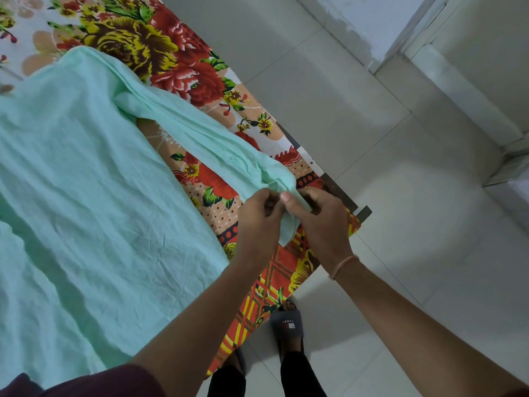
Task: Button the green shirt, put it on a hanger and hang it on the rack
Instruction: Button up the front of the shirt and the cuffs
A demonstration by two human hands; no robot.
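Observation:
The pale green shirt lies spread flat on a bed covered by a flowered sheet. One long sleeve runs diagonally toward the bed's near right corner. My left hand and my right hand meet at the cuff end of that sleeve, both pinching the fabric between thumbs and fingers. The cuff is partly hidden by my fingers, and I cannot see a button. No hanger or rack is in view.
The bed's corner sticks out just right of my hands. A light tiled floor fills the right side, with a white wall base and step at the far right. My feet in dark slippers stand beside the bed.

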